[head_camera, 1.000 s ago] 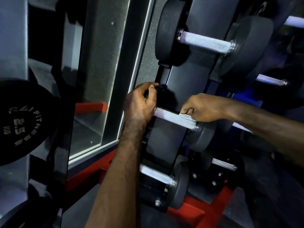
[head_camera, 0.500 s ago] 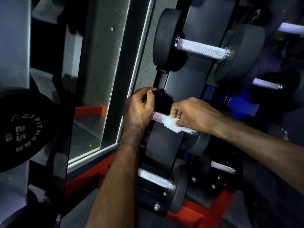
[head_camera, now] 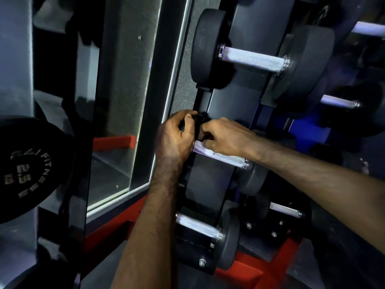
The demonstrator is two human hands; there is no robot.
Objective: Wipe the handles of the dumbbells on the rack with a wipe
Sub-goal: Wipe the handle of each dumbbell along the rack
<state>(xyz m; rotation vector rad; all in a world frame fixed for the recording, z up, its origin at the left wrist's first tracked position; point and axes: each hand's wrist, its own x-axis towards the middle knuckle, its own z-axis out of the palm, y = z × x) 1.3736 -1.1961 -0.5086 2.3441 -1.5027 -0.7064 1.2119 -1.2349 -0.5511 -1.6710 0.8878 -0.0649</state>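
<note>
R hand fingers curled round wipe at handle's left end; handle axis runs left-up to right-down. L hand grips dumbbell's left head, just beside R fingers.

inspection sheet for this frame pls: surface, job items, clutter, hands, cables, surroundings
Surface: black upright dumbbell rack on a red base; floor dim.
Job's things: white wipe wrapped on the left end of the middle dumbbell handle; upper handle and lower handle bare.
Clutter: nothing seen.
Grips: left hand grips the middle dumbbell's left head, mostly hidden under it; right hand holds the wipe round the handle.
Cables: nothing seen.
Surroundings: mirror panel to the left; black weight plate marked 2.5 KG; more dumbbells behind on the right, dark.
</note>
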